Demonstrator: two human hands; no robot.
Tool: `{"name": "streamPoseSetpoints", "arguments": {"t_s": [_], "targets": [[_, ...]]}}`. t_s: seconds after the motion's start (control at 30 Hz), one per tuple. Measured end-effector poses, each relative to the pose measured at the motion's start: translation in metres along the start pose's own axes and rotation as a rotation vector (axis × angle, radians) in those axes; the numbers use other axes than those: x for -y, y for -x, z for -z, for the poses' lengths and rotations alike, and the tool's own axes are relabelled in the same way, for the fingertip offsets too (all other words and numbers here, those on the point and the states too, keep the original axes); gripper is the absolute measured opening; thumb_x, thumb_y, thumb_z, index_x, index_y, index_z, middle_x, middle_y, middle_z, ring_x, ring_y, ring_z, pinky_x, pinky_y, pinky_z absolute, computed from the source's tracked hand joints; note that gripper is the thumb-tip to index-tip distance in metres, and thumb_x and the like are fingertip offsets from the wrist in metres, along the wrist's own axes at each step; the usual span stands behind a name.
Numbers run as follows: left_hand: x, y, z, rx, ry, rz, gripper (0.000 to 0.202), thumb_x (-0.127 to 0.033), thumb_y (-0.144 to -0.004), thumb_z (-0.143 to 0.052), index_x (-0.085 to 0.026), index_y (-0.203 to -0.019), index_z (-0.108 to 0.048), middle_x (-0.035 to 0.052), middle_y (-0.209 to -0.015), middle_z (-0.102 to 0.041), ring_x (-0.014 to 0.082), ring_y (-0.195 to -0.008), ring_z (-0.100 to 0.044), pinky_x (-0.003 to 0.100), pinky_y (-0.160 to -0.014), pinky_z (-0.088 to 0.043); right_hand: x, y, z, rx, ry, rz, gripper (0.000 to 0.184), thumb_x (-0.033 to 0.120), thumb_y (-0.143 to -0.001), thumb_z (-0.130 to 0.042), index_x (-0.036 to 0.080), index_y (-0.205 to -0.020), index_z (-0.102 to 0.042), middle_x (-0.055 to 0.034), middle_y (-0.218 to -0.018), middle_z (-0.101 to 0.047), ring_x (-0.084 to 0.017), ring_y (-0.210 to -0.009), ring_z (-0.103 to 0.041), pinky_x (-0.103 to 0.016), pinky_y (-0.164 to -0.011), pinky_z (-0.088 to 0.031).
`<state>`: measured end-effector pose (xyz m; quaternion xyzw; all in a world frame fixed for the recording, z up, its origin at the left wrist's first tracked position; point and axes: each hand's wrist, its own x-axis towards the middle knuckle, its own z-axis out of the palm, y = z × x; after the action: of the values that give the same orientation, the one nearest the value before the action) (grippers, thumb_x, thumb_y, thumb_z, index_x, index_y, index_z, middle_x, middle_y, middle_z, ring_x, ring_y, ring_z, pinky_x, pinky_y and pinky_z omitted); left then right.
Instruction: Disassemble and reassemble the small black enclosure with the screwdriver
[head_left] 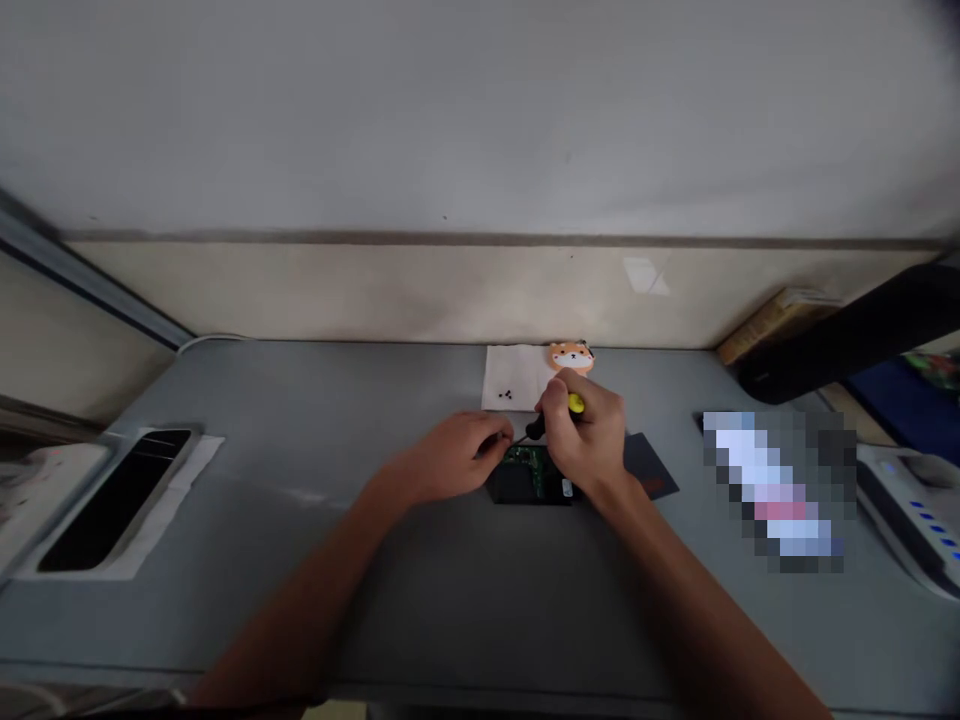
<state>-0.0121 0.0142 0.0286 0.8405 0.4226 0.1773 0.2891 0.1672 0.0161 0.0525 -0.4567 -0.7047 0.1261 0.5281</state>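
Head view: the right hand (586, 430) grips a screwdriver (535, 430); the left hand (448, 456) curls beside a circuit board (538, 472), hold unclear.

On the left, a phone (116, 500) lies on white paper (168, 508).

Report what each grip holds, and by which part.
The right grip holds the screwdriver by its black-and-yellow handle. The left grip is by the circuit board; whether it holds anything cannot be told.
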Motion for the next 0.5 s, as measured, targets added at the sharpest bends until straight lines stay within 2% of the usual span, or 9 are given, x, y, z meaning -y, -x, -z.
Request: {"name": "streamPoseSetpoints", "arguments": {"t_s": [0.23, 0.5], "targets": [[-0.0024, 0.0022, 0.0013, 0.007, -0.054, -0.006, 0.021, -0.024, -0.1, -0.047, -0.022, -0.085, -0.062, 0.0012, -0.08, -0.068, 0.0184, -0.075, -0.064, 0.031, -0.074, -0.048, -0.0027, 0.0022, 0.006, -0.046, 0.015, 0.025, 0.037, 0.024, -0.096, -0.043, 0.023, -0.058, -0.045, 0.0042, -0.051, -0.046, -0.01, -0.048, -0.043, -0.027, -0.052, -0.033], [0.0053, 0.0017, -0.0067, -0.023, -0.206, -0.069, 0.018, -0.017, -0.096, -0.048, -0.021, -0.085, -0.062, 0.0013, -0.077, -0.066, 0.0188, -0.075, -0.064, 0.034, -0.08, -0.051, -0.0009, 0.0056, 0.0065, -0.068, 0.05, 0.102, 0.038, 0.02, -0.097, -0.043, 0.023, -0.059, -0.045, 0.0036, -0.051, -0.049, -0.01, -0.048, -0.046, -0.027, -0.051, -0.033]]}}
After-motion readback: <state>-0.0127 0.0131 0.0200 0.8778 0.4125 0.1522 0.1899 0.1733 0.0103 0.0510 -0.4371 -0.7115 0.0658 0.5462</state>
